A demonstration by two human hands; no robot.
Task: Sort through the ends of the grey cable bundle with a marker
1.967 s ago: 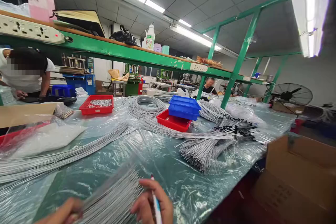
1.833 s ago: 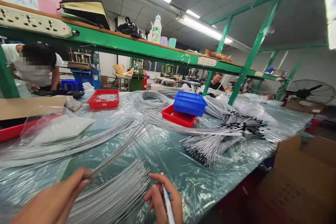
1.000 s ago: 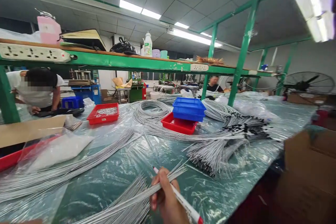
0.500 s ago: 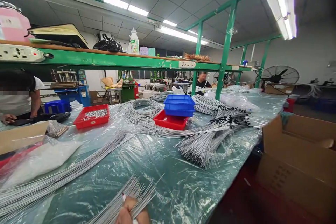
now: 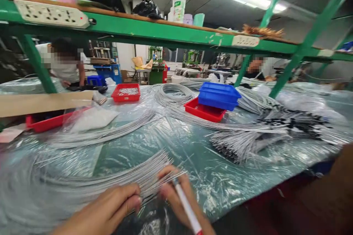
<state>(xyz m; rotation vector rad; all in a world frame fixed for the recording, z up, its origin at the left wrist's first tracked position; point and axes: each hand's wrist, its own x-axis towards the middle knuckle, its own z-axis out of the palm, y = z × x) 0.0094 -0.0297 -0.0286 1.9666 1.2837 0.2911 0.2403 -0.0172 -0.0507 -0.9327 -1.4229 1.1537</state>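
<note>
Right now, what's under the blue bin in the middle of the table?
The blue bin sits on top of a red tray, whose near edge sticks out in front. The tray's visible strip looks bare; anything further in is covered by the bin. Grey wire coils lie beside them.

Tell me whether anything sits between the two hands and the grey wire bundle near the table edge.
Nothing visible does. The left hand and right hand, which also holds a pen, already touch the wire bundle.

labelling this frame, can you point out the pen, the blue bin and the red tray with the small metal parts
pen [image 5: 186,207], head view, middle of its white barrel
blue bin [image 5: 219,95], head view, its near side wall
red tray [image 5: 125,98], head view, its front rim
</note>
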